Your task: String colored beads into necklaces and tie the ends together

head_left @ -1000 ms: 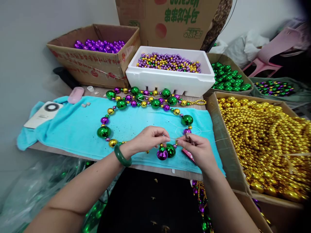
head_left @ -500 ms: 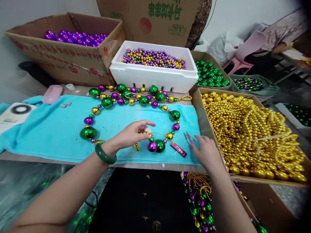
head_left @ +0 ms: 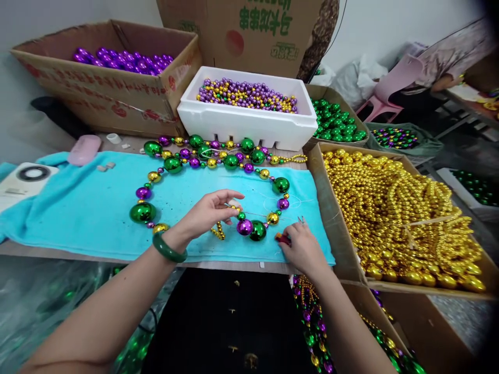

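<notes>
A necklace of large green, purple and gold beads (head_left: 142, 212) lies in a loop on the blue towel (head_left: 97, 208). My left hand (head_left: 210, 213), with a green bangle at its wrist, pinches the strand by small gold beads near a purple bead (head_left: 245, 227). A thin cord runs right from its fingertips. My right hand (head_left: 306, 246) is closed around a small dark red lighter (head_left: 284, 238), whose orange end shows. Pointed metal tips (head_left: 301, 219), probably of small snips, stick out beyond its fingers; the rest is hidden.
Behind the towel stand a carton (head_left: 97, 98) of purple beads and a white foam box (head_left: 245, 118) of mixed beads. A carton (head_left: 341, 244) of gold bead strands borders the right. More strands lie along the back. A person sits at far right.
My right hand has moved left and closed over the red lighter that lay on the towel. My left hand has shifted slightly left and its fingers have drawn together on the strand.
</notes>
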Available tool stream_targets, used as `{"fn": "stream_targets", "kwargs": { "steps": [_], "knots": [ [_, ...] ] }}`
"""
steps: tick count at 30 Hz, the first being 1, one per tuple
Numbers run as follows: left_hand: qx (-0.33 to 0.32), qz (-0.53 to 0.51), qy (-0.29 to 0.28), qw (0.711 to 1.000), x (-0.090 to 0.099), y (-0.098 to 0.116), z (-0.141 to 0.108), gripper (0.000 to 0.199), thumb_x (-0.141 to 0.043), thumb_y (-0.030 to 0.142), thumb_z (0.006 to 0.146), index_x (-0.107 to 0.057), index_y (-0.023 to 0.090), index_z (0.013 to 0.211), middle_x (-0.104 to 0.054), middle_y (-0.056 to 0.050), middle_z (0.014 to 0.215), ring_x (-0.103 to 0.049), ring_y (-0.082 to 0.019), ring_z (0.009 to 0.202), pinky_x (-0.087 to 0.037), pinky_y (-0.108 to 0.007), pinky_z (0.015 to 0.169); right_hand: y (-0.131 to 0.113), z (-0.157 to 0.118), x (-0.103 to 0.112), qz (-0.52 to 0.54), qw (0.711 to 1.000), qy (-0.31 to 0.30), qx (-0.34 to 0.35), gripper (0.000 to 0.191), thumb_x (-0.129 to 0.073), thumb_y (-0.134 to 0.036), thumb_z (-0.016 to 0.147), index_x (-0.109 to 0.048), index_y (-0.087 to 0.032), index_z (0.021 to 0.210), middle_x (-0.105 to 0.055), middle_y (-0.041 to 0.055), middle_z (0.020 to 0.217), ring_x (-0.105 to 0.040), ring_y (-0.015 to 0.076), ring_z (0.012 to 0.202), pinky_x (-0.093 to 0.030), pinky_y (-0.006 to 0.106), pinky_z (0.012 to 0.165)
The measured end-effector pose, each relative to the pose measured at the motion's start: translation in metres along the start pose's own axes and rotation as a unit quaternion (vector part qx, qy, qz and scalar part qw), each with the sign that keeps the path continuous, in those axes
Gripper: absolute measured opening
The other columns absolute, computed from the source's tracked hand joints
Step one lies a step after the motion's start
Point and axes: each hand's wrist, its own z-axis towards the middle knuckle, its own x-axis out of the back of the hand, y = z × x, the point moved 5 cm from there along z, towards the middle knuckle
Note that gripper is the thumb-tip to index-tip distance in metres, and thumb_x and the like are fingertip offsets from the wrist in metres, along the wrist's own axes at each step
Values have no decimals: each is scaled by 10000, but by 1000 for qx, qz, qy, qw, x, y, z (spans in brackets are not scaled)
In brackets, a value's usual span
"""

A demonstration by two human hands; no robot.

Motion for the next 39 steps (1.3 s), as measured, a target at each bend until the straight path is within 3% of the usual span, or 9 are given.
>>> {"fn": "stream_targets", "kwargs": {
  "steps": [4,8,10,14,18,25,33,36,39],
  "knots": [
    [-7,-11,4,1000,1,-2,-2,378,-650,248,717,-583,163,1079,-622,-63,978,-586,-130,806,-498,-254,652,6,-12,28,260,964,54,6,137,-612,-288,763,-498,-211,764,-599,48,868,-566,241,963,-390,496,947],
    [-18,-18,-3,1000,-2,-2,-3,352,-639,235,730,-581,168,1071,-622,-60,959,-589,-128,811,-501,-246,654,-3,-13,49,537,841,63,-21,170,-590,-288,805,-443,-227,864,-608,34,894,-619,189,828,-503,376,741],
    [-20,-18,-12,1000,-5,-1,-3,353,-635,233,735,-575,165,1075,-615,-59,957,-587,-126,807,-503,-249,659,-18,-4,52,585,810,42,-12,177,-592,-271,801,-439,-230,880,-578,2,811,-603,152,712,-488,297,605],
    [-27,-14,-13,999,-11,0,-5,372,-635,224,733,-563,156,1092,-605,-53,948,-586,-119,788,-502,-257,679,-49,23,47,574,819,-7,-9,170,-614,-264,751,-480,-217,843,-455,-51,661,-461,88,531,-364,231,467],
    [-47,8,4,999,-15,0,-7,380,-608,220,753,-549,161,1124,-622,-45,896,-583,-112,741,-489,-256,663,-73,44,45,517,854,-50,10,215,-655,-319,698,-604,-179,853,-451,-36,664,-423,94,572,-343,249,523],
    [-74,81,36,993,-17,1,-8,342,-576,207,766,-564,173,1106,-632,-19,806,-551,-98,669,-454,-237,614,-83,59,43,429,901,-34,44,151,-608,-312,723,-622,-162,715,-546,15,723,-493,136,674,-375,283,626],
    [-62,65,26,996,-14,-13,0,432,-648,237,714,-549,183,1131,-641,-52,945,-584,-159,860,-458,-318,785,-79,69,32,448,887,-109,23,203,-580,-349,727,-560,-153,674,-459,-37,571,-391,89,529,-300,243,501],
    [-63,117,60,989,-14,-17,1,599,-754,289,618,-533,221,1170,-615,-47,1025,-550,-198,982,-412,-359,892,-76,73,26,490,860,-142,-13,195,-579,-346,717,-552,-156,682,-422,-60,504,-358,73,461,-264,229,452],
    [-39,66,70,995,-19,-26,3,616,-747,281,632,-484,210,1184,-612,-32,939,-565,-184,923,-431,-332,838,-75,76,18,540,825,-162,-38,192,-587,-343,706,-547,-157,687,-429,-64,480,-361,67,435,-254,219,428]
  ]
}}
